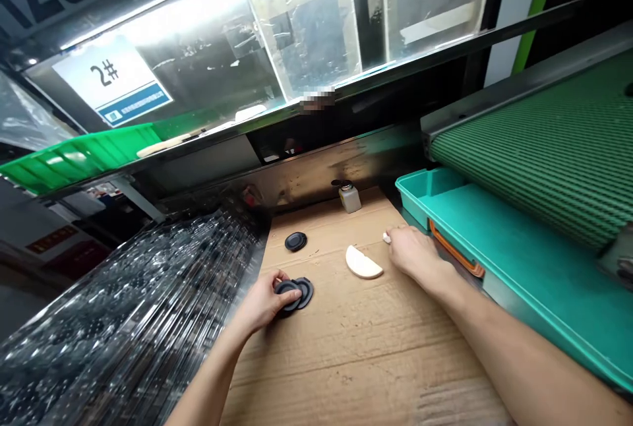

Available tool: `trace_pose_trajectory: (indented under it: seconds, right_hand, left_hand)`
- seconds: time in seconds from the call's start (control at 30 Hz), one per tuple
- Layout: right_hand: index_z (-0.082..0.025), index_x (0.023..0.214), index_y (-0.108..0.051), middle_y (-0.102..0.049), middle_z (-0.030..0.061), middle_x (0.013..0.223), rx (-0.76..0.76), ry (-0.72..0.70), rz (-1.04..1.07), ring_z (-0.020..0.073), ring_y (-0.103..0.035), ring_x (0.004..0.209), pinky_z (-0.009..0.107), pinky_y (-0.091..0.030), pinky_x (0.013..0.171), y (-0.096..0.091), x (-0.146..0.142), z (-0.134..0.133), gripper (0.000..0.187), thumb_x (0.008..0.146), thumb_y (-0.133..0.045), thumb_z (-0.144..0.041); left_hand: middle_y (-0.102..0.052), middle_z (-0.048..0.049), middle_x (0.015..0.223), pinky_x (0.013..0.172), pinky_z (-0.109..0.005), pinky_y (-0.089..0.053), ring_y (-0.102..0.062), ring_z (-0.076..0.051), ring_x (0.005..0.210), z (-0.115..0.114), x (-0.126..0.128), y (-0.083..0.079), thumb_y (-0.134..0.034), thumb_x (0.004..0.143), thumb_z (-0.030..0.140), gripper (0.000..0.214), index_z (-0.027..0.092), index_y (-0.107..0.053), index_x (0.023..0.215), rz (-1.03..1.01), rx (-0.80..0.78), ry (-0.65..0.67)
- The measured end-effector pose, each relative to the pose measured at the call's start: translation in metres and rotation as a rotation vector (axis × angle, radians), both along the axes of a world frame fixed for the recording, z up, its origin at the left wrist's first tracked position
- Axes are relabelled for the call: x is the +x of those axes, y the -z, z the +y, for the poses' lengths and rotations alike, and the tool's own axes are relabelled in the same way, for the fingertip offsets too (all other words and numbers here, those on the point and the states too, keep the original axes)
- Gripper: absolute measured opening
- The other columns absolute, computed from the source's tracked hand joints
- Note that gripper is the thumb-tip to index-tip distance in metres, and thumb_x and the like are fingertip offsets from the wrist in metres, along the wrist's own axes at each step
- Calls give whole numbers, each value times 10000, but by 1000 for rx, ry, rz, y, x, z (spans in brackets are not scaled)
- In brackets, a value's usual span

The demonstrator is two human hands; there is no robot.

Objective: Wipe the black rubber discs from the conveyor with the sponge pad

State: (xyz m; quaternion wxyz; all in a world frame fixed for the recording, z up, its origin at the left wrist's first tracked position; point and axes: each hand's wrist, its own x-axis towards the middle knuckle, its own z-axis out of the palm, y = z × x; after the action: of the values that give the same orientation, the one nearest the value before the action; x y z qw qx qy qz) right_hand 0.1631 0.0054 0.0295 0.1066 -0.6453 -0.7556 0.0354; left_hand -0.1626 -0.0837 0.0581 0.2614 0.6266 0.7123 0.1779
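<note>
My left hand point(271, 299) is closed on a black round disc point(288, 295), thumb on top. Partly beneath that disc lies another black disc point(305, 292) on the cardboard sheet point(356, 347). Farther back sits a separate black round piece point(295, 241). To the right, my right hand point(411, 249) has its fingers pressed together around a small white piece point(386, 238), mostly hidden by the fingers, so its kind is unclear. A white half-round pad point(363, 263) lies flat on the cardboard between both hands, nearer the right one.
A small bottle point(350, 198) with a dark top stands at the cardboard's back. Stacked clear plastic trays point(123, 307) fill the left. A teal plastic box point(534, 281) with an orange latch lies right, below a green conveyor belt point(554, 142). A green bin point(89, 155) sits on the upper shelf.
</note>
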Motion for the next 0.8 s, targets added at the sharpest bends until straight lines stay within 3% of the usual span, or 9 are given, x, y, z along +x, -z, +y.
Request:
trace_pose_trajectory:
  seconds: [0.1,0.23,0.33,0.47,0.57,0.63,0.7,0.8]
  right_hand:
    - [-117,958,-650,-627,154,944,64,-38,28,262,-586,904,340,-419,732,9,-10,2,277,903,-384,-168]
    - [-103,935,-650,-617,159,954,126,-40,52,252,-570,930,342,-404,788,21,-19,2,345,956,-336,-244]
    - [-121,937,-642,-609,142,963,147,-37,78,247,-569,916,341,-405,773,23,-20,3,361,962,-321,-284]
    - [-140,971,-630,-598,137,981,131,-10,104,244,-560,935,336,-402,763,22,-19,4,379,967,-290,-306]
    - [-143,990,-625,-589,139,997,119,1,99,241,-557,942,335,-397,777,23,-21,5,397,974,-265,-311]
    - [-147,984,-621,-586,134,999,115,1,92,239,-561,935,335,-394,782,25,-22,6,395,975,-263,-313]
    - [-152,975,-613,-585,125,992,116,6,85,235,-568,921,335,-392,780,25,-23,6,381,973,-270,-319]
    - [-162,966,-607,-592,109,981,106,26,89,228,-580,900,325,-390,763,21,-21,5,333,959,-316,-325]
  left_hand:
    - [-646,-72,937,764,-336,-469,-621,-264,901,14,-8,5,-632,684,610,538,192,-627,1022,225,120,38]
    - [-459,-160,1364,1090,-411,-293,-401,-319,1305,64,-11,5,-597,716,616,797,141,-451,1339,394,354,28]
    - [-365,-198,1465,1126,-393,-257,-340,-307,1360,108,-11,10,-679,683,537,955,85,-296,1433,287,296,75]
    - [-549,-161,1330,1064,-350,-366,-530,-274,1214,137,-13,12,-769,612,418,900,116,-404,1377,89,210,94]
    - [-607,-125,1260,1022,-351,-407,-573,-264,1152,130,-4,-3,-792,578,414,820,152,-498,1297,87,368,-5]
    - [-649,-108,1176,967,-374,-444,-606,-267,1080,115,18,-18,-772,600,467,719,173,-562,1223,95,483,-101]
    - [-677,-94,1089,891,-374,-480,-637,-254,983,95,58,-32,-738,637,510,625,182,-610,1153,-1,553,-140]
    - [-674,-85,1079,905,-351,-466,-630,-228,976,67,133,-34,-742,654,454,508,187,-649,1075,-181,580,6]
